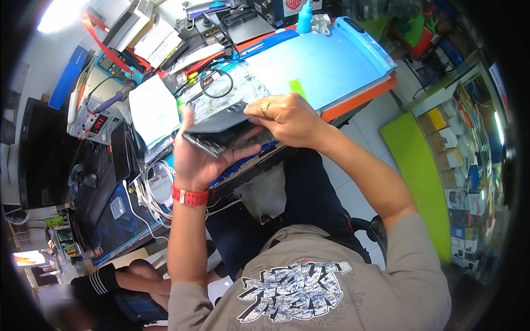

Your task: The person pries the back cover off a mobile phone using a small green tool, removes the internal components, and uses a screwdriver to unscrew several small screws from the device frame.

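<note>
Shirt (pixel 309 287): grey, with a blue and white print, nearest the lens, below both hands.
Phone (pixel 223 132): dark, flat, held in the air between the two hands over the near edge of the bench, tilted; its grey back cover with the camera cluster is lifted on the upper side.
Left hand (pixel 201 157): closed round the phone from beneath, thumb up along its left edge, fingers curled under the lower side; a red wristband (pixel 190 196) sits on the wrist.
Right hand (pixel 284 116): curled over the phone's upper right corner, fingertips pinching the back cover; a ring (pixel 265 106) on one finger.
Blue mat (pixel 320 63): on the bench just beyond the right hand, with a small yellow-green slip (pixel 297 88) on it.
Blue bottle (pixel 304 19): upright at the far edge of the mat, well beyond the right hand.
White paper (pixel 153 110): on the bench just left of the left hand.
Power supply (pixel 102 113): with a red display, further left of the paper.
White cables (pixel 157 187): coiled on the bench, left of the left wrist.
Other person (pixel 127 287): dark sleeve with white stripes, low and left of the left forearm.
</note>
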Demonstrator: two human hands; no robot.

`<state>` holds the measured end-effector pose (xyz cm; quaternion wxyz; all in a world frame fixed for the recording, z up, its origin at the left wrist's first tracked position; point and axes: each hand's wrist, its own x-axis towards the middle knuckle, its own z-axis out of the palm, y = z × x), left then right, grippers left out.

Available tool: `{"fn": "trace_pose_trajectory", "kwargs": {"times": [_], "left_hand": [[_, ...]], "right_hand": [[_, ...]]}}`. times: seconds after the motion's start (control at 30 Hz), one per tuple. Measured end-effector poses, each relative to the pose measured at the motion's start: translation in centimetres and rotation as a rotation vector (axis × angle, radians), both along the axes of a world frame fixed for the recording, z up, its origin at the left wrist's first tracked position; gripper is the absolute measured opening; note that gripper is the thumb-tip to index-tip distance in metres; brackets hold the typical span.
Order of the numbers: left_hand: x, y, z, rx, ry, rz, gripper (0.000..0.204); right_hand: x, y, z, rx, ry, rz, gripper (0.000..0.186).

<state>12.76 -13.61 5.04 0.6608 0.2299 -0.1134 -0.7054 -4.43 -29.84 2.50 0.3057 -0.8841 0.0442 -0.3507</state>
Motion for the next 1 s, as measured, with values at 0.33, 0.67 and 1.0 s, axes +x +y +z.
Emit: {"fn": "trace_pose_trajectory", "kwargs": {"times": [0.33,0.67,1.0], "left_hand": [[-4.5,-0.5,-5.1,-0.107,-0.854,0.761,0.064],[-3.8,-1.6,-4.6,-0.002,-0.654,0.855,0.066],[-2.3,-1.6,-4.6,-0.007,-0.583,0.837,0.057]], "right_hand": [[2.0,2.0,3.1,-0.302,0.211,-0.064,0.012],[2.4,1.7,2.8,-0.349,0.244,0.037,0.011],[-1.5,-3.1,2.5,-0.176,0.350,-0.395,0.042]]}}
